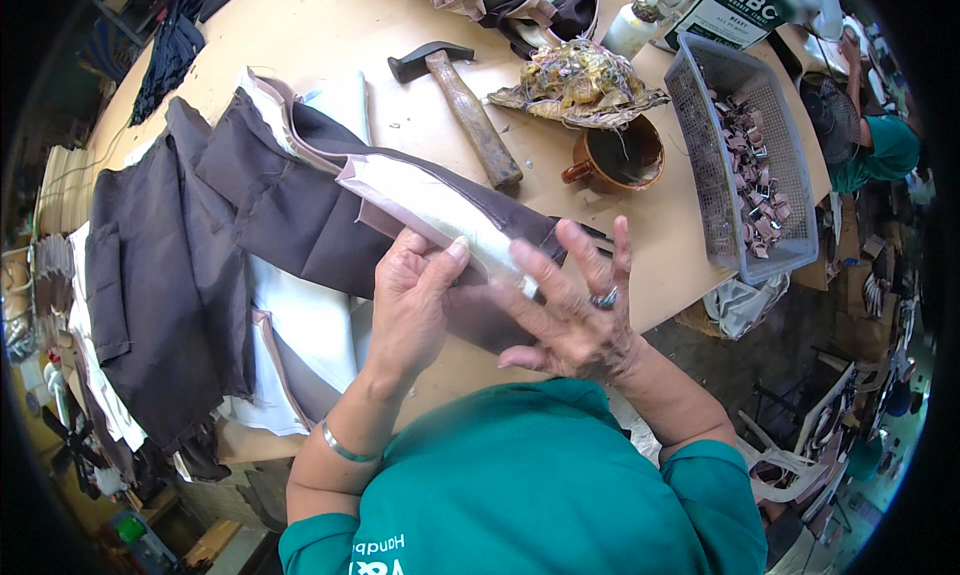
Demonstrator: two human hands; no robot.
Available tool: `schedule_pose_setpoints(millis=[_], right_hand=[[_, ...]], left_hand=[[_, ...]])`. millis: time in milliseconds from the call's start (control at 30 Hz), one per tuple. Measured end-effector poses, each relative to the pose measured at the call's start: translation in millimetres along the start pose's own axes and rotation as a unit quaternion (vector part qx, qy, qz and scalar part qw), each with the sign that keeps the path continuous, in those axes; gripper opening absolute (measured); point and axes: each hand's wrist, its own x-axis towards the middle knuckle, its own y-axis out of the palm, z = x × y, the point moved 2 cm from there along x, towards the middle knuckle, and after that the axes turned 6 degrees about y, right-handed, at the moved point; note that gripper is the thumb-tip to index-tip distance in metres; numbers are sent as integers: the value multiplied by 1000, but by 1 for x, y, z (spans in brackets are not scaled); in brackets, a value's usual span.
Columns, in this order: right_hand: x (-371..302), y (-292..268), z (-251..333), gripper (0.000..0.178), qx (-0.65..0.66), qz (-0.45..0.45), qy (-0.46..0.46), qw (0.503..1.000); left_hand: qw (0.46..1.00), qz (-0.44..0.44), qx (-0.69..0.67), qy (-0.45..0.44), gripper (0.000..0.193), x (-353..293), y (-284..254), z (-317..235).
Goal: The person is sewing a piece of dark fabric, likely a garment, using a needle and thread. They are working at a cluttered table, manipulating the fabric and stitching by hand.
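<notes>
My left hand [415, 290] is closed on the near edge of a dark brown fabric piece [330, 235], thumb on top. A folded strip [430, 200] with a white face and pale pink edges lies along that piece, running past my fingertips. Just right of it is my right hand [575, 315], fingers spread and slightly blurred, with a ring on one finger. Its fingertips are over the strip's end; whether they touch it I cannot tell. More dark brown fabric [160, 285] hangs over the table's left side, with white sheets [300, 320] beneath.
On the tan table [420, 125] lie a hammer [470, 115], a brown mug [620, 160] and a crusty glue-covered lump [580, 80]. A grey plastic basket [700, 155] holds small strap pieces with buckles. A green can [735, 15] stands behind. Another person's green sleeve [885, 150] shows at right.
</notes>
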Motion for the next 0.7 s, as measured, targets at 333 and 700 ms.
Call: schedule_pose_setpoints(millis=[333,700], right_hand=[[1,9,-3,18,-2,-155,-23,988],[36,-11,-15,26,250,-156,74,953]], left_hand=[[1000,16,8,-24,23,4,-6,-2],[588,144,693,392,19,1,27,-32]])
